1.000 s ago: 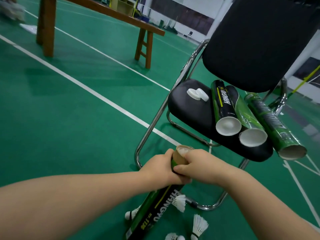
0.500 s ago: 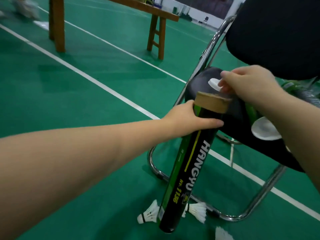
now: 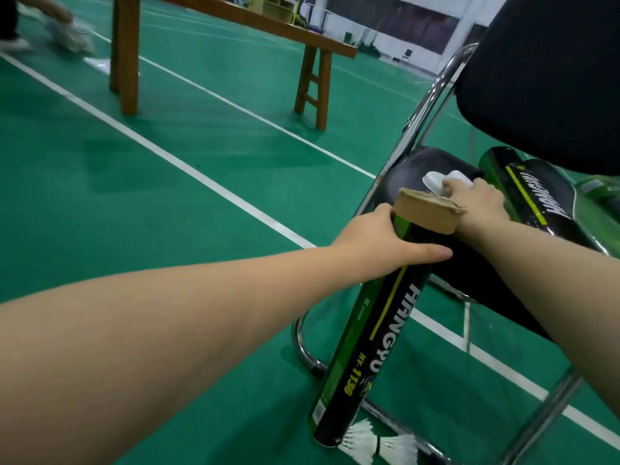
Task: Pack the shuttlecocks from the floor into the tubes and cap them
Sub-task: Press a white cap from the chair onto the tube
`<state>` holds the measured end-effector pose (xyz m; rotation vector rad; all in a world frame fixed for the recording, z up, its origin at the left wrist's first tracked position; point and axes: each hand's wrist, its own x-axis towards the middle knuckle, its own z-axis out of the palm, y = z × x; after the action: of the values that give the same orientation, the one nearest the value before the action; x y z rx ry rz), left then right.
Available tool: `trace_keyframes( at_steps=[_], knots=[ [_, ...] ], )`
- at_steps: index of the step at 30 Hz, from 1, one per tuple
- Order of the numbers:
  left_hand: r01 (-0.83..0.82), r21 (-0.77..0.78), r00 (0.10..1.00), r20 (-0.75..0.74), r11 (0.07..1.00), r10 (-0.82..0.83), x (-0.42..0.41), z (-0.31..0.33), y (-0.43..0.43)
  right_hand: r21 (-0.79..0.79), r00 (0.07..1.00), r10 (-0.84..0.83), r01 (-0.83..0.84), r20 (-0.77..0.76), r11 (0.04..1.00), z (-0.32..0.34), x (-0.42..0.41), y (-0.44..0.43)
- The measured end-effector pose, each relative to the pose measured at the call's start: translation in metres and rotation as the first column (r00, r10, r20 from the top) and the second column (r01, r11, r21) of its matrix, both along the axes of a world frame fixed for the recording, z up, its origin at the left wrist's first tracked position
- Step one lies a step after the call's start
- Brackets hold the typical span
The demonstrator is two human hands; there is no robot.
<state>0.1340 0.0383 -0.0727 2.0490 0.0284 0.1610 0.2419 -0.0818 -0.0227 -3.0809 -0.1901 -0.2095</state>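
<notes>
My left hand (image 3: 379,239) grips a black-and-green shuttlecock tube (image 3: 369,333) just below its brown cardboard top; the tube stands tilted on the green floor beside a black chair. My right hand (image 3: 476,204) reaches over the chair seat (image 3: 406,172) and touches two white caps (image 3: 434,181) lying there; whether its fingers pinch one is hidden. More tubes (image 3: 533,193) lie on the seat to the right. Two white shuttlecocks (image 3: 379,443) lie on the floor at the tube's base.
The chair's chrome frame (image 3: 426,105) and black backrest (image 3: 543,82) fill the right side. A wooden bench (image 3: 214,38) stands behind on the court. At the far left another person (image 3: 50,21) bends over white things on the floor.
My right hand has left the tube's top and reached down onto the white caps on the seat. My left hand keeps holding the tube, which now stands steeper.
</notes>
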Motion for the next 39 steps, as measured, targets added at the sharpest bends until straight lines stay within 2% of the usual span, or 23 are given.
trace_keyframes(
  at_steps=[3,7,9,11,13,15,18,24,30,36,39],
  knots=[
    [0.0,-0.005,1.0,0.0,1.0,0.0,0.0,0.0,0.001,0.026,1.0,-0.018,0.017,0.007,1.0,0.001,-0.004,0.001],
    [0.004,0.013,1.0,0.0,1.0,-0.004,-0.003,0.001,0.001,0.185,0.992,-0.055,0.034,0.11,0.982,0.003,-0.013,0.006],
    [0.001,0.021,1.0,0.0,1.0,-0.001,-0.004,0.001,0.002,0.133,0.983,-0.017,-0.008,0.182,0.991,0.001,-0.015,0.006],
    [-0.014,0.031,1.0,-0.004,0.999,0.014,-0.005,-0.001,0.003,-0.022,0.962,0.068,-0.065,0.263,0.998,0.0,-0.014,0.004],
    [-0.038,0.043,0.999,-0.019,0.998,0.039,-0.007,-0.003,0.005,-0.086,0.95,0.12,-0.1,0.289,0.991,0.0,-0.015,0.003],
    [-0.05,0.051,0.998,-0.033,0.997,0.052,-0.01,-0.004,0.006,-0.098,0.961,0.126,-0.105,0.245,0.99,-0.001,-0.016,0.001],
    [-0.05,0.063,0.998,-0.042,0.997,0.053,-0.017,-0.003,0.005,-0.002,0.98,0.109,-0.11,0.168,0.994,-0.003,-0.019,-0.003],
    [-0.032,0.075,0.999,-0.036,0.997,0.035,-0.024,0.0,0.004,0.127,0.987,0.069,-0.088,0.148,0.988,0.0,-0.024,-0.005],
    [-0.031,0.081,0.999,-0.039,0.996,0.035,-0.022,-0.001,0.006,0.013,0.973,-0.002,0.0,0.232,1.0,0.002,-0.018,-0.006],
    [-0.035,0.085,0.998,-0.044,0.996,0.039,-0.015,-0.005,0.01,0.1,0.994,0.038,-0.049,0.107,0.994,-0.003,-0.004,-0.001],
    [-0.03,0.092,0.998,-0.048,0.995,0.035,-0.014,-0.009,0.009,0.088,0.997,0.061,-0.065,0.047,0.994,-0.009,0.003,0.001]
  ],
)
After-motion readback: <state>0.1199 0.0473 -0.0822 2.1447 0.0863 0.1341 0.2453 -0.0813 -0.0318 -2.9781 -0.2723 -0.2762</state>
